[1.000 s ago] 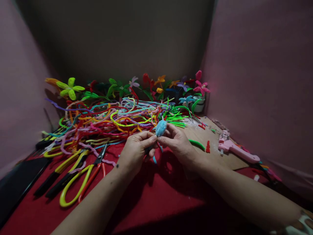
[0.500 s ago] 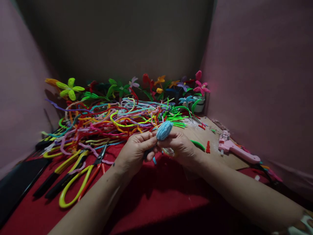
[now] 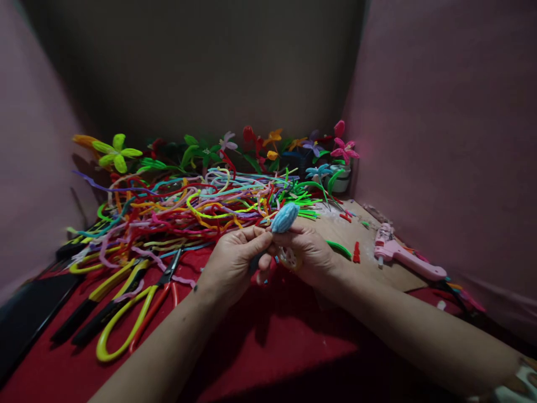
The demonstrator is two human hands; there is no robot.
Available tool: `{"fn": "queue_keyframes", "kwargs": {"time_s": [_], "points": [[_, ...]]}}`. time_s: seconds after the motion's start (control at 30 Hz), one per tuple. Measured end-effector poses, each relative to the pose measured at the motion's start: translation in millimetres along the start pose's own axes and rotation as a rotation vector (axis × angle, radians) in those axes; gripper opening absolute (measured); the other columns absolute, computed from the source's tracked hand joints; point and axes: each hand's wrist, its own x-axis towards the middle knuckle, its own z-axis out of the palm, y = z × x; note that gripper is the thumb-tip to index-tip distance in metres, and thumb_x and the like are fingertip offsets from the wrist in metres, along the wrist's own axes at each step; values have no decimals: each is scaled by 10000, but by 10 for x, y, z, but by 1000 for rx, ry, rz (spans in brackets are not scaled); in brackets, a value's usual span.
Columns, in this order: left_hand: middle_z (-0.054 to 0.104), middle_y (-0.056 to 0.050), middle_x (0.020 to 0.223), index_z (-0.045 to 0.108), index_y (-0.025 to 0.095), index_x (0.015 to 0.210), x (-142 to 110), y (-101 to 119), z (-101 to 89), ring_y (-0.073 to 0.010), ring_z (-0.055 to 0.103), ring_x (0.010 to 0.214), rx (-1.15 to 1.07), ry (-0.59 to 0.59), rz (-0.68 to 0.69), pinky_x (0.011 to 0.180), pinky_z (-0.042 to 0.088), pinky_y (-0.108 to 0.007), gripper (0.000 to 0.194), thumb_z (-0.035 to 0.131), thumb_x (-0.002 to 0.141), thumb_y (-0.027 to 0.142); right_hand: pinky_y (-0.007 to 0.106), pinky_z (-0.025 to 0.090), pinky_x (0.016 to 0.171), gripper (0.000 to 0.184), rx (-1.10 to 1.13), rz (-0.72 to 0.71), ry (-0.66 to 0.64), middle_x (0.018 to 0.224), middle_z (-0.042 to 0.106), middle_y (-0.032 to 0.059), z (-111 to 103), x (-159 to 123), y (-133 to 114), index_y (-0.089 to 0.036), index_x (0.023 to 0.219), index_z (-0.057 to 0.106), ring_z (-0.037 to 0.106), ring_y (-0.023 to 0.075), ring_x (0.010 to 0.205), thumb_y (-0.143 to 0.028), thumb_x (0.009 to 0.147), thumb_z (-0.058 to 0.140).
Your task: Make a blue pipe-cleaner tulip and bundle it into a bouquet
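A light-blue fuzzy pipe-cleaner flower bud (image 3: 286, 218) stands tilted up to the right between my hands, above the red cloth. My left hand (image 3: 240, 253) is closed, thumb and fingers pinching at the bud's lower end. From the other side my right hand (image 3: 309, 246) grips the bud's base, its fingertips partly hidden behind it. Under the right fingers shows a pale round piece with holes (image 3: 288, 258), which looks like a small spool; whether it is held I cannot tell. Tiny blue ends peek out below the left fingers.
A tangled heap of coloured pipe cleaners (image 3: 197, 201) lies beyond my hands, with finished flowers (image 3: 117, 152) along the back. Yellow-handled scissors (image 3: 146, 313) and pliers (image 3: 94, 296) lie at left. A pink glue gun (image 3: 409, 260) rests on a cardboard sheet (image 3: 335, 226) at right.
The blue bud has shifted slightly up and right and leans more to the right. More of the pale round piece shows under my right hand. Both hands keep their grip.
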Motion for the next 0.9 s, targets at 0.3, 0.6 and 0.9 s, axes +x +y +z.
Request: {"fn": "queue_keyframes", "kwargs": {"time_s": [0.3, 0.6, 0.9], "points": [[643, -12, 794, 535, 217, 1004, -82, -51, 132, -150, 619, 695, 510, 281, 481, 696, 497, -268, 292, 615, 723, 210, 267, 387, 536, 176, 96, 10, 68, 558, 563, -23, 10, 29, 15, -161, 720, 623, 484, 108, 506, -175, 568, 711], [665, -86, 986, 656, 204, 957, -62, -151, -24, -206, 586, 970, 1020, 318, 709, 896, 408, -298, 220, 536, 774, 184, 258, 371, 623, 153, 84, -13, 200, 638, 582, -8, 71, -9, 34, -145, 664, 620, 481, 94, 592, -180, 568, 734], [527, 43, 466, 650, 173, 842, -120, 21, 158, -90, 459, 415, 460, 414, 377, 443, 379, -201, 140, 595, 730, 238, 314, 401, 663, 104, -127, -138, -2, 678, 593, 7, 50, -47, 7, -172, 752, 650, 516, 140, 648, -231, 668, 669]]}}
